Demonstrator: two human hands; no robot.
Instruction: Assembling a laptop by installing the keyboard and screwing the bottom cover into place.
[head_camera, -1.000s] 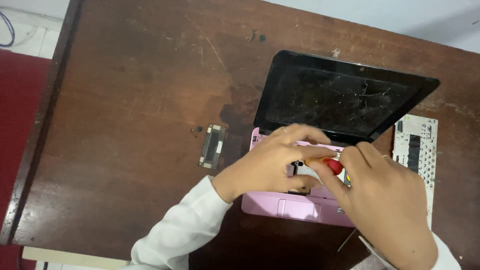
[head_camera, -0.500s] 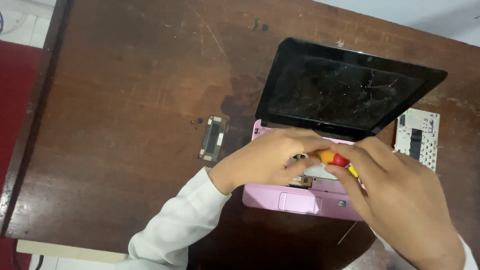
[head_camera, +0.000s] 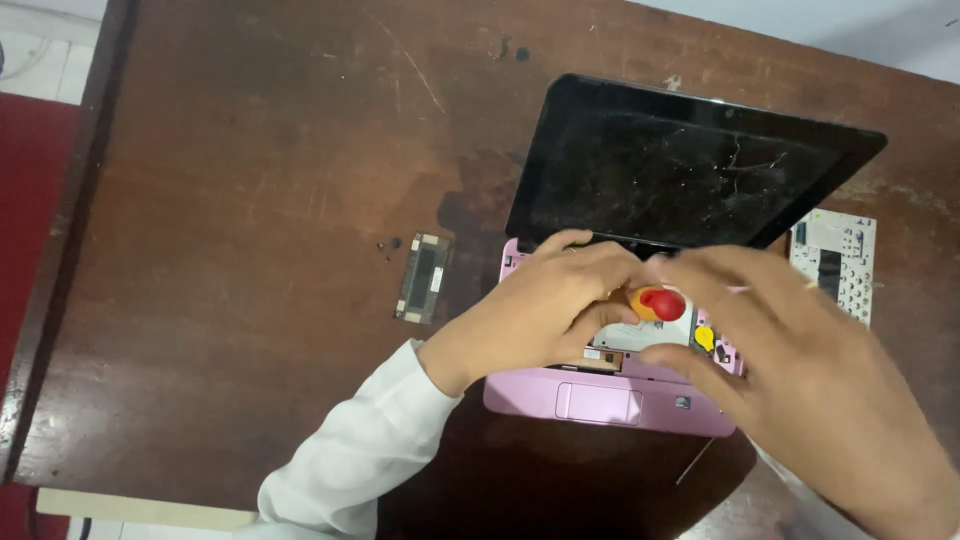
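Note:
A small pink laptop (head_camera: 600, 398) lies open on the brown wooden table (head_camera: 250, 200), its keyboard bay bare and its black screen (head_camera: 690, 170) scratched. My left hand (head_camera: 540, 310) rests on the laptop's base with its fingers closed on a screwdriver (head_camera: 660, 303) that has an orange and red handle. My right hand (head_camera: 810, 370) is blurred and hovers over the laptop's right side. Its fingers and thumb are curved around the red end. Whether they touch it cannot be told. A small yellow part (head_camera: 705, 338) shows inside the bay.
A small black rectangular cover (head_camera: 422, 278) lies left of the laptop, with tiny dark screws (head_camera: 390, 243) beside it. A detached keyboard (head_camera: 835, 262) lies to the right, partly behind the screen. A thin wire (head_camera: 695, 462) rests near the front edge. Red floor (head_camera: 30, 200) borders the table's left side.
My right hand has shifted slightly right and opened its fingers around the screwdriver's red end. My left hand stays on the laptop base. The view has drifted a little.

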